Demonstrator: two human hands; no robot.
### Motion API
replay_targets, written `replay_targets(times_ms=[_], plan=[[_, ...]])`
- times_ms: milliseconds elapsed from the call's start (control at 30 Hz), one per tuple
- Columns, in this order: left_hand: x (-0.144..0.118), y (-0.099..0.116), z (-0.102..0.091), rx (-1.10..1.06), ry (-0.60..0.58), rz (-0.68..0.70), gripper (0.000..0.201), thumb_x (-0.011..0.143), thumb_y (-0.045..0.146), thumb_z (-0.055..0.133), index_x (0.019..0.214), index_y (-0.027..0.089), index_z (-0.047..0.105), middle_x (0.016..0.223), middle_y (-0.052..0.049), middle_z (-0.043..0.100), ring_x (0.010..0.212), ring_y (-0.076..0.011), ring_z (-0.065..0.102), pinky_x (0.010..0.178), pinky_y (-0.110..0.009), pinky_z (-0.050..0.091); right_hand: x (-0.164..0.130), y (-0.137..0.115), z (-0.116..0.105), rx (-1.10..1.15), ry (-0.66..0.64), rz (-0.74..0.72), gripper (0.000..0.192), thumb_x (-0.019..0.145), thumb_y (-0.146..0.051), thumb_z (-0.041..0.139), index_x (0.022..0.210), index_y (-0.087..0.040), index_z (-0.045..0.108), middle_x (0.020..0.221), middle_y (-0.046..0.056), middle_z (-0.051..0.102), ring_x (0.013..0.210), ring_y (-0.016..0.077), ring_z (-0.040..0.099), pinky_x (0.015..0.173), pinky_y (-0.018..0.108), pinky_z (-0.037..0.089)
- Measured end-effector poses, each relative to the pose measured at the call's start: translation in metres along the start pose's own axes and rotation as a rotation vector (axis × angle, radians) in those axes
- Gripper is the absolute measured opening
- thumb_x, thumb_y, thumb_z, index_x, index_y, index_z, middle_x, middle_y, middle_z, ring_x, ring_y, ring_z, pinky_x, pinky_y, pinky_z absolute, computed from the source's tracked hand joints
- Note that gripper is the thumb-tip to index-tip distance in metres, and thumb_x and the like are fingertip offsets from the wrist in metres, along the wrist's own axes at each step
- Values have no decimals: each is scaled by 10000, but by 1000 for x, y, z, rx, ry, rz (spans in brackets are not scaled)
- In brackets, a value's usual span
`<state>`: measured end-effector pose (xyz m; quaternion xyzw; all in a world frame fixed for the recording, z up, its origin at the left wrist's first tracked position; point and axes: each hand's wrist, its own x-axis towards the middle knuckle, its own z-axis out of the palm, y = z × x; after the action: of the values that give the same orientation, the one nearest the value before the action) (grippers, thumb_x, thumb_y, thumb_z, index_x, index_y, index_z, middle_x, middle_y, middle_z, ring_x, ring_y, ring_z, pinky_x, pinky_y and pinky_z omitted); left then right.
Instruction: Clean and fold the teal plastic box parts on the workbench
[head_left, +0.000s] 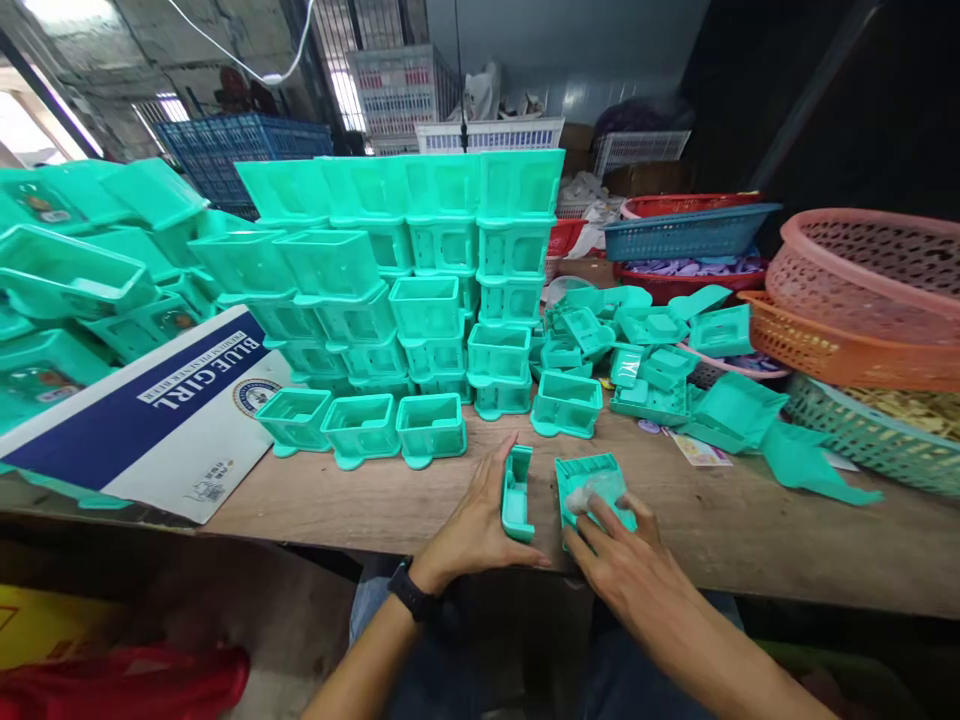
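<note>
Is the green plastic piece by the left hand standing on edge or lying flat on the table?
On edge. The green piece stands upright and narrow on the table, steadied by the left hand.

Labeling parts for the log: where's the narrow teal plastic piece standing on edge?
The narrow teal plastic piece stands at the wooden table's near edge, centre of the head view, against the left hand, left of the teal tray under the right hand.

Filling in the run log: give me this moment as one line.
left hand: holds narrow teal part on edge | right hand: on flat teal part | workbench | teal boxes stacked behind
</note>
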<state>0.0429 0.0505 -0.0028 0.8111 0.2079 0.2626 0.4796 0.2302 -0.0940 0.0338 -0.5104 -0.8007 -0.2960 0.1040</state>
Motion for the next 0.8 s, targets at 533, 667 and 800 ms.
replay_targets(times_ms=[533,667,800], plan=[[-6,-8,8,29,9,77,1405,584,550,949,1605,324,11,1670,-171,258,1542,-393,269,1262,-658,292,10,32,-19,500,-16,391,487,1024,-549,507,1451,-327,432,1462,149,548,1296,369,574,1011,669,461],[-6,-7,8,32,14,78,1420,569,550,957,1606,276,26,1669,-199,249,1548,-389,258,1263,-647,293,-18,42,0,705,-244,663,1015,815,-769,659,1595,-346,166,1633,170,329,1477,429,348,1137,776,316],[-6,-7,7,33,10,52,1388,586,601,929,1604,218,66,1658,-225,264,1548,-388,260,1266,-643,287,-38,49,23,847,-631,776,1252,670,-709,761,1607,-249,69,1689,185,161,1552,422,137,1221,750,149]])
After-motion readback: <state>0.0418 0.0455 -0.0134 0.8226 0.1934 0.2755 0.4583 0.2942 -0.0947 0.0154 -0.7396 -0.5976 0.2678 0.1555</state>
